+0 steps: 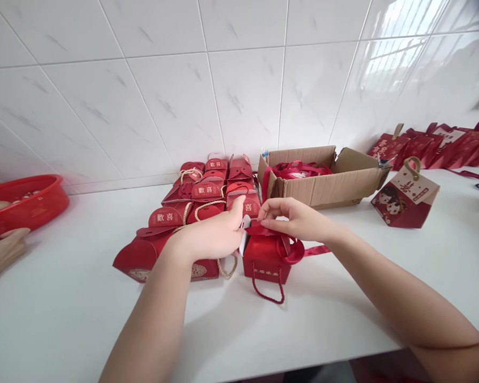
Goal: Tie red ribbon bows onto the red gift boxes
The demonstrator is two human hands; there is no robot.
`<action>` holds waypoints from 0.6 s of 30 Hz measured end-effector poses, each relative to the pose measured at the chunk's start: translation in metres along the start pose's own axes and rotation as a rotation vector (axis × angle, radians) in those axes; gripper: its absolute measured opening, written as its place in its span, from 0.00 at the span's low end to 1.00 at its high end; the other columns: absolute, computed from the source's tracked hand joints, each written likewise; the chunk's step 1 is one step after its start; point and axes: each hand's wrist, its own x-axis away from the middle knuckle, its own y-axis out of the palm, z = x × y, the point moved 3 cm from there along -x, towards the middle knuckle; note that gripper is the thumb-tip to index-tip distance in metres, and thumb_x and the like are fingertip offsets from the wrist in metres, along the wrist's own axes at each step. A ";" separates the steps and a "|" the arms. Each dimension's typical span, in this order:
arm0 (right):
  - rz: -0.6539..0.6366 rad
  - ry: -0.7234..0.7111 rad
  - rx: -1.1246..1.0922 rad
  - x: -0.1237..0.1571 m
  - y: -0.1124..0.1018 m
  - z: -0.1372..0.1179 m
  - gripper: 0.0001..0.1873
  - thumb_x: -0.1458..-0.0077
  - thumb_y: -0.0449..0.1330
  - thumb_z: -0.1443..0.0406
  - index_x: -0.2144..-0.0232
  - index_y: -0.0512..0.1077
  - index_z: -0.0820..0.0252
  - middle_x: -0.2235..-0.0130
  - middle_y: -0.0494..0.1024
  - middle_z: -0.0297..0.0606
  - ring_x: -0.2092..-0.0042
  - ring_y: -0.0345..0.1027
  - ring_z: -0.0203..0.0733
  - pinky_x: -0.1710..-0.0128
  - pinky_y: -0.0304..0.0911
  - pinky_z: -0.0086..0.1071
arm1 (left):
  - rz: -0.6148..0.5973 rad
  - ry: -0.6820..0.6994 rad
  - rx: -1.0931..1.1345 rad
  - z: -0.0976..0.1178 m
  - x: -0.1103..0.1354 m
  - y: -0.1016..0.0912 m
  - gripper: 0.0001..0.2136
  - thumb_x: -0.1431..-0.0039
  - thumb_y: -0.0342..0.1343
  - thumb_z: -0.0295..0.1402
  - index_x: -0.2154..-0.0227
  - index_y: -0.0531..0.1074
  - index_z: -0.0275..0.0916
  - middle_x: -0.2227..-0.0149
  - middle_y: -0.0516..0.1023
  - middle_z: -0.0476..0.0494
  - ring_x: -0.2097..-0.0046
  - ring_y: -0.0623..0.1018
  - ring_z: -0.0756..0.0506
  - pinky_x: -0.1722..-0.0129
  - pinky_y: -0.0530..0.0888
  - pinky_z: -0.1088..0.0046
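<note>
A small red gift box [266, 259] with a dark red rope handle stands upright in front of me. My left hand [217, 234] is at its left side, fingers curled against the box wall and thumb raised; its fingertips are partly hidden. Beside those fingers a narrow white edge [245, 224] shows, too little of it to name. Over the box top, my right hand [289, 218] pinches a red ribbon [259, 229] between thumb and fingers. The ribbon loops down the box's right side, and a tail lies on the table.
Red candy boxes [165, 217] with rope handles crowd together on the left. Behind is an open cardboard box [323, 186] holding red ribbons. A house-shaped gift box [407, 197] stands right, more [443, 146] along the wall. Another person's hand [8, 252] is by a red basin [43, 205].
</note>
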 end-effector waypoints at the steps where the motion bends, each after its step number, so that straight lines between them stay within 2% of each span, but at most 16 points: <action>1: 0.012 -0.022 0.006 0.000 -0.001 0.000 0.06 0.44 0.55 0.63 0.66 0.69 0.60 0.69 0.73 0.33 0.70 0.63 0.32 0.68 0.60 0.27 | 0.000 0.005 0.011 0.000 0.000 0.000 0.38 0.45 0.46 0.35 0.35 0.32 0.42 0.67 0.81 0.44 0.65 0.80 0.43 0.70 0.69 0.74; 5: 0.028 -0.079 -0.005 0.000 -0.002 -0.002 0.07 0.43 0.55 0.62 0.66 0.69 0.60 0.66 0.74 0.35 0.66 0.66 0.34 0.64 0.61 0.29 | 0.022 0.040 0.028 0.001 0.001 0.000 0.37 0.46 0.46 0.36 0.35 0.36 0.39 0.71 0.80 0.45 0.69 0.79 0.43 0.72 0.67 0.74; 9: 0.035 -0.082 0.031 -0.001 0.000 -0.001 0.06 0.43 0.55 0.63 0.66 0.69 0.60 0.68 0.74 0.34 0.67 0.66 0.34 0.63 0.61 0.29 | 0.023 0.025 -0.019 0.001 0.001 0.000 0.36 0.47 0.45 0.38 0.36 0.40 0.40 0.72 0.80 0.47 0.72 0.78 0.44 0.72 0.66 0.74; 15: 0.032 -0.070 0.088 -0.002 0.004 0.003 0.06 0.43 0.54 0.63 0.66 0.69 0.60 0.68 0.74 0.34 0.67 0.66 0.34 0.66 0.61 0.28 | 0.053 0.000 -0.044 0.000 0.002 -0.002 0.35 0.48 0.47 0.38 0.36 0.43 0.41 0.71 0.80 0.47 0.72 0.78 0.44 0.73 0.66 0.74; 18: 0.018 -0.068 0.104 0.000 0.003 0.002 0.06 0.43 0.54 0.64 0.66 0.70 0.59 0.67 0.74 0.34 0.66 0.67 0.35 0.65 0.62 0.29 | 0.022 -0.019 -0.025 -0.004 0.001 -0.002 0.32 0.46 0.46 0.38 0.38 0.45 0.43 0.69 0.81 0.46 0.69 0.79 0.43 0.73 0.67 0.74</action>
